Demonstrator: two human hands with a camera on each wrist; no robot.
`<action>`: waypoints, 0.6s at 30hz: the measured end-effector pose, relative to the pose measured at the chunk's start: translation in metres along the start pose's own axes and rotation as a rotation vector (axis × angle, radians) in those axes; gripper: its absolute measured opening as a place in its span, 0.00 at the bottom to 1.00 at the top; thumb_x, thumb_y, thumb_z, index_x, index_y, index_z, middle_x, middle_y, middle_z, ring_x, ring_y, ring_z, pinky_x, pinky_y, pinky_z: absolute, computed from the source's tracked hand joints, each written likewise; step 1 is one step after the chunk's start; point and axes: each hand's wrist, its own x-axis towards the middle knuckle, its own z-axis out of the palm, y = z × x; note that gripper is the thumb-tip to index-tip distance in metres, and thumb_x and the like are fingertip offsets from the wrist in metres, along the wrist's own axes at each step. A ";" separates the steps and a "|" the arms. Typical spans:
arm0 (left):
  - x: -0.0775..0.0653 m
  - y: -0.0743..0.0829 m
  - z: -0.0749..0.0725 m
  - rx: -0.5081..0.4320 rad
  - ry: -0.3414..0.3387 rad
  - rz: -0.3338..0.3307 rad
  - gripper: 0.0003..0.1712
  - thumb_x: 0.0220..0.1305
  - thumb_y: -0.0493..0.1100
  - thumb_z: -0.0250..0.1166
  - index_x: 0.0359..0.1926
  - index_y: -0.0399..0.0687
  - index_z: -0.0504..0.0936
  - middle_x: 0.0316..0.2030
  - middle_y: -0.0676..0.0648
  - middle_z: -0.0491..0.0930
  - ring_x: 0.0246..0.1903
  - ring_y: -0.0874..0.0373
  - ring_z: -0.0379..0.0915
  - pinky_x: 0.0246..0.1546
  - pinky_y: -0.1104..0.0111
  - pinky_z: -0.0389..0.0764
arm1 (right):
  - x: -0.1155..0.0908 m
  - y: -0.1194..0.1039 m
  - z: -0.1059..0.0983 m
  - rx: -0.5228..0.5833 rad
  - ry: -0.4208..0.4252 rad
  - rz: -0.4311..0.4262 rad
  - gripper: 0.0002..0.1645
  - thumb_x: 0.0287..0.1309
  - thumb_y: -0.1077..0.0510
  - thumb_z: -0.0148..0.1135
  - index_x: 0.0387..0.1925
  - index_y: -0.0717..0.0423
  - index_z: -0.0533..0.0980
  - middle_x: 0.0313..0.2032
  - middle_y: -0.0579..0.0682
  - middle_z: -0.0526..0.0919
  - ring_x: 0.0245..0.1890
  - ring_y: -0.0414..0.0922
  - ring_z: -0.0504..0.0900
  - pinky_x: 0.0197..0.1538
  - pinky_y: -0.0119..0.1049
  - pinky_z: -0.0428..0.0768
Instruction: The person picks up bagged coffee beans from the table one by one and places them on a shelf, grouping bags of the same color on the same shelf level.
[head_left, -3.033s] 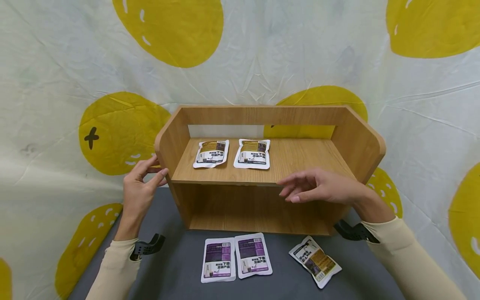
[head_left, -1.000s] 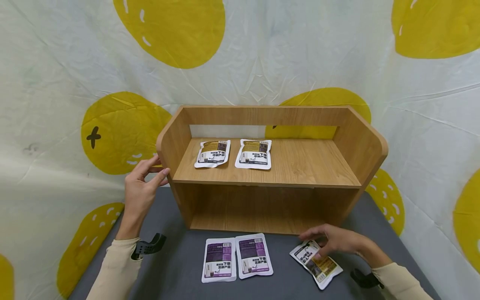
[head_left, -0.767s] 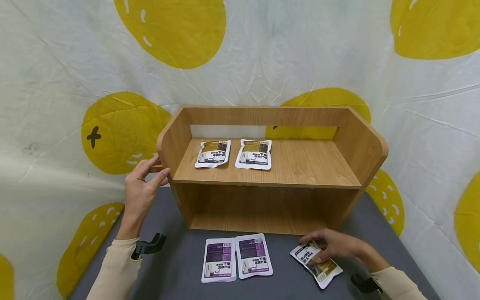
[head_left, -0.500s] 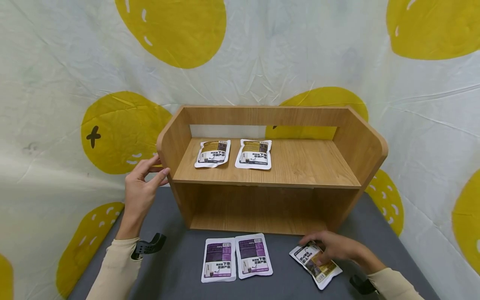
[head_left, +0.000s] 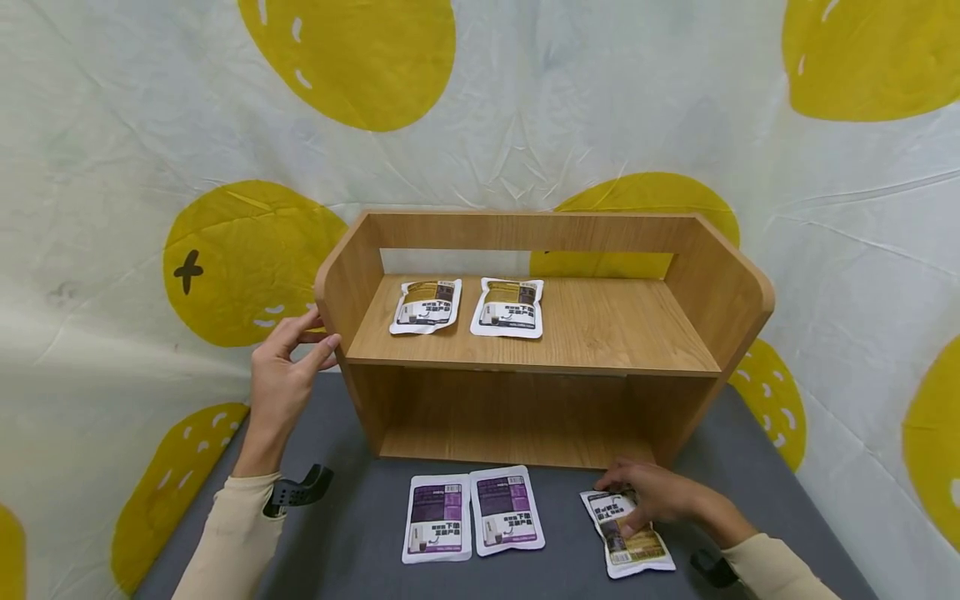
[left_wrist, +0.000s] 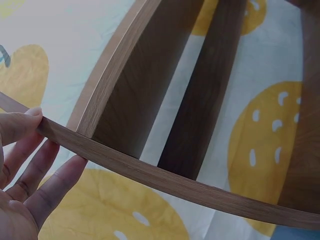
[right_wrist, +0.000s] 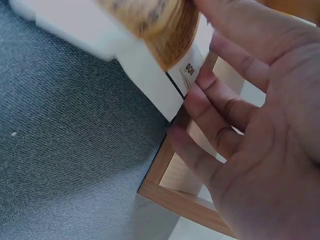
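Note:
My left hand (head_left: pixel 281 383) holds the left side panel of a two-tier wooden shelf (head_left: pixel 540 231). In the left wrist view its thumb (left_wrist: pixel 22 122) and fingertips meet the panel's edge from opposite sides. At the front right, my right hand (head_left: pixel 660 496) grips a white pouch with a brown-gold label (head_left: pixel 637 547), thumb across its face and fingers at its far edge. The right wrist view shows that pouch (right_wrist: pixel 150 75) between thumb and fingers, close to the shelf's corner; part of it is covered by the hand.
Two similar gold-labelled pouches, a left one (head_left: pixel 426 307) and a right one (head_left: pixel 507 308), lie on the upper tier. On the dark grey table (head_left: pixel 337 533) before the shelf are two purple-labelled pouches (head_left: pixel 437 518), side by side. A patterned cloth (head_left: pixel 525 100) hangs behind.
My right hand has come down from in front of the upper tier to the gold-labelled pouch on the table, gripped it and turned it more upright. The left hand has stayed on the shelf.

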 end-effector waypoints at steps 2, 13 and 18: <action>0.000 0.000 0.000 -0.005 0.001 -0.002 0.30 0.61 0.32 0.72 0.63 0.56 0.82 0.48 0.46 0.80 0.43 0.60 0.81 0.33 0.70 0.88 | 0.000 0.000 0.002 -0.006 0.011 0.039 0.39 0.39 0.46 0.84 0.54 0.56 0.81 0.42 0.43 0.78 0.43 0.39 0.76 0.43 0.32 0.78; 0.001 -0.001 0.000 -0.018 0.000 -0.002 0.30 0.61 0.31 0.72 0.63 0.54 0.82 0.48 0.46 0.80 0.43 0.60 0.82 0.33 0.70 0.88 | 0.003 -0.005 0.009 -0.129 0.123 0.072 0.40 0.46 0.37 0.80 0.55 0.56 0.80 0.37 0.42 0.78 0.37 0.35 0.73 0.35 0.31 0.73; 0.000 -0.001 -0.001 -0.019 -0.004 0.000 0.29 0.62 0.32 0.71 0.63 0.55 0.82 0.48 0.46 0.80 0.43 0.60 0.81 0.34 0.70 0.88 | 0.001 -0.007 0.003 -0.077 0.045 -0.063 0.39 0.47 0.41 0.79 0.59 0.53 0.79 0.54 0.50 0.81 0.54 0.44 0.77 0.54 0.39 0.79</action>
